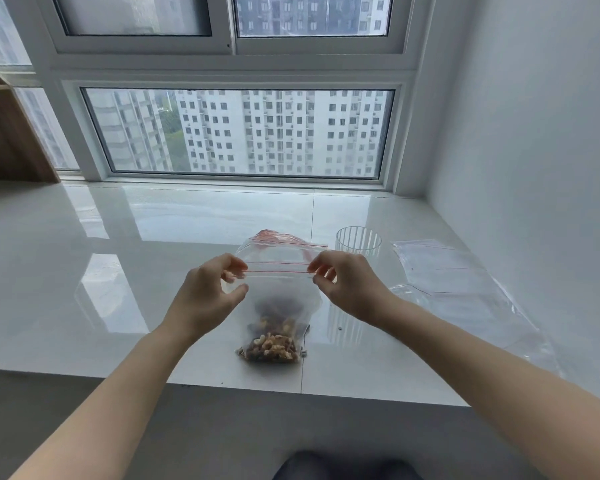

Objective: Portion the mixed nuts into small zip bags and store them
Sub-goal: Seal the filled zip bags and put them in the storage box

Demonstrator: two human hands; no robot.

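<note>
A small clear zip bag [278,292] with a red zip line hangs upright above the white sill [84,271], with mixed nuts [271,346] settled in its bottom. My left hand [208,292] pinches the left end of the zip strip. My right hand [347,285] pinches the right end. Between them the strip is stretched level. Behind the bag lies a reddish packet [274,235], mostly hidden.
A clear ribbed cup [358,241] stands just right of the bag. A pile of empty zip bags [440,268] lies at the right near the wall. The sill's front edge runs below the bag, and a wooden shelf [7,133] stands at the far left.
</note>
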